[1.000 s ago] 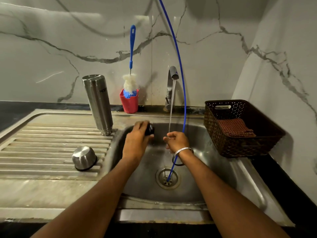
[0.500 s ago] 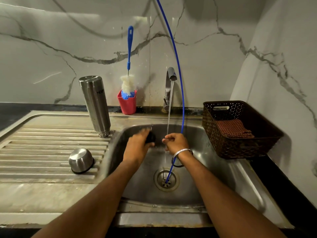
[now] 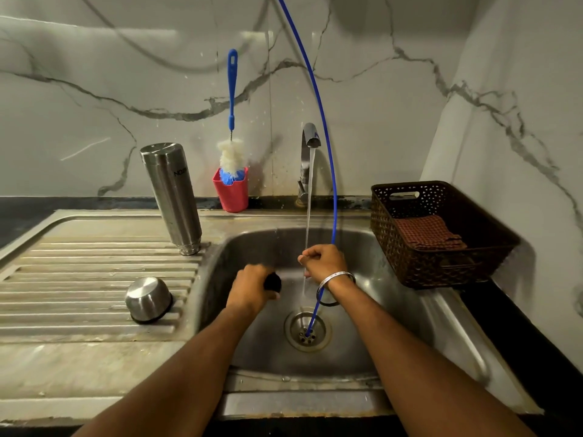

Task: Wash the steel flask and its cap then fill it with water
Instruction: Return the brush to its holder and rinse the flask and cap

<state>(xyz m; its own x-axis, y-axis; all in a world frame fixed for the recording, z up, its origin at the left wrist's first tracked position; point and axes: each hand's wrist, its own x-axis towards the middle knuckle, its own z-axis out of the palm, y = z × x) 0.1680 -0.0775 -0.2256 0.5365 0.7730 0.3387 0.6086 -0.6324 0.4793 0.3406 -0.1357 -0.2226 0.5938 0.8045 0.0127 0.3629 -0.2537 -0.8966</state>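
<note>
While water runs from tap: entries as seen from head view.

Sink basin [image 3: 410, 326]: stainless steel, right of ribbed drainboard [image 3: 79, 279]; round drain strainer [image 3: 307, 331] at bottom.

Tap [image 3: 307, 146]: at back edge of basin; thin stream of water [image 3: 309, 209] falling toward right hand.

Steel flask [image 3: 172, 197]: inverted, mouth down, at back right corner of drainboard, just beside basin rim; leaning slightly; apart from both hands.

Steel cap [image 3: 148, 299]: dome up on drainboard, dark rim at bottom; in front of flask, well apart from it.

Left hand [image 3: 254, 290]: over left part of basin; fingers curled round a small black object [image 3: 273, 282], gripping it; exact nature of object not discernible.

Right hand [image 3: 323, 263]: under stream; fingers curled into loose fist; whether anything pinched inside cannot be told; metal bangle [image 3: 336, 277] at wrist.

Blue tube [image 3: 325, 137]: thin, arching down from top of view, passing behind right hand, end in drain strainer.

Bottle brush [image 3: 232, 121]: blue handle, white bristles, upright in red cup [image 3: 232, 193] at wall, between flask and tap.

Basket [image 3: 441, 234]: dark brown, perforated, on counter right of basin; folded reddish cloth [image 3: 427, 231] inside.

Wall [image 3: 94, 74]: pale marble with grey veins, behind and at right.
</note>
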